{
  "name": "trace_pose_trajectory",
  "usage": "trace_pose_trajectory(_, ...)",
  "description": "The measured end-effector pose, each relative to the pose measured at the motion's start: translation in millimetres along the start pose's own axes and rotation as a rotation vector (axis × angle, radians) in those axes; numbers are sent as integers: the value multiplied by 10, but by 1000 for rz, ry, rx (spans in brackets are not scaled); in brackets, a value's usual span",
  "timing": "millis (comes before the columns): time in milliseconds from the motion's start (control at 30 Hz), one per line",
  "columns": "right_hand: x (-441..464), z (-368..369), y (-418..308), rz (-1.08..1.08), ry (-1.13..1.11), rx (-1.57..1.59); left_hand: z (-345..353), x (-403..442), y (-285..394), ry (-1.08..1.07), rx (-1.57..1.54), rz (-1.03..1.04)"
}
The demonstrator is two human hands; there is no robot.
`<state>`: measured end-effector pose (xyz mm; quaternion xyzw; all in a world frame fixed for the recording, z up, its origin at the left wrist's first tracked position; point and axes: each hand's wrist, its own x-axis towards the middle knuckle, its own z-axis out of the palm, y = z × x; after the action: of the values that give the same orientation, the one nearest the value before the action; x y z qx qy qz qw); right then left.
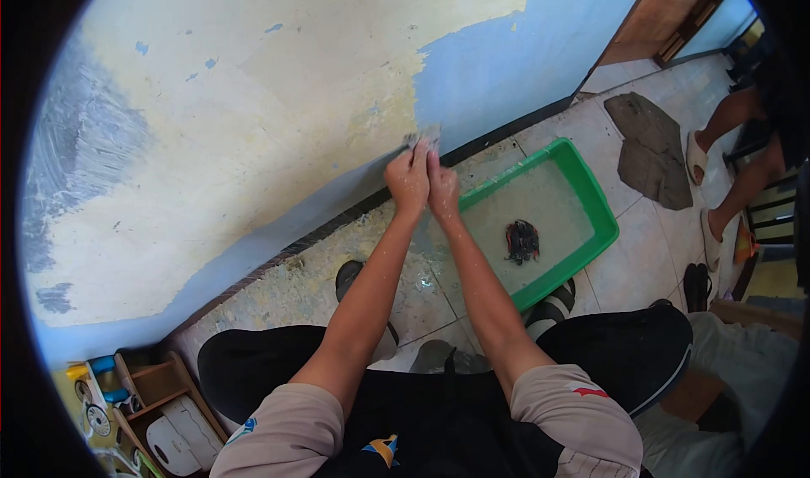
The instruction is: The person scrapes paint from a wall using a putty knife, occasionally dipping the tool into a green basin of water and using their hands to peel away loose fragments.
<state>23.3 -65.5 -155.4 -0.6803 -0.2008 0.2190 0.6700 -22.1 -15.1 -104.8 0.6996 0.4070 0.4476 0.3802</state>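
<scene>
Surface: patchy wall (pixel 278 98), tiled floor (pixel 633 267) under basin (pixel 601 216).
Fingers: curled; grey piece (pixel 429 135) gripped by left hand (pixel 408 177), right hand (pixel 443 189).
Spacing: cloth (pixel 648 151) set apart from basin.

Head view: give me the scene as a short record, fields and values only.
left hand: fingers closed on greyish piece, type unclear
right hand: beside left, fingers closed on same piece
wall: cream patches over blue, grey smears at left
green tub: on tiled floor, right of hands; cloudy liquid inside
dark bundle: in tub, identity unclear
brown cloth: flat on floor, beyond tub
other person: partly visible, far right
</scene>
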Motion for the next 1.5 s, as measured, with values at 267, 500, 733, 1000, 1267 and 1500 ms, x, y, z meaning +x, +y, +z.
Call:
trace_pose_trajectory(267, 145, -140, -449, -12, 30, -58, 77, 106, 475, 51, -52, 38)
trace_pose_trajectory(500, -161, -251, -212, 130, -89, -212, 22, -186, -63, -15, -200, -258)
trace_pose_trajectory(733, -141, -172, -172, 133, -114, -151, 2, -138, -157, -18, -98, -196)
trace_pose_trajectory(1000, -155, -203, -159, 75, -107, -300, 24, -227, 11, 36, -318, -332)
trace_pose_trajectory(1267, -148, -128, -105, 69, -81, -210, -15, -196, -61, 17, -185, -265)
trace_pose_trajectory(1500, -135, -105, -37, 12, -55, -192, 46, -212, -91, 59, -336, -288)
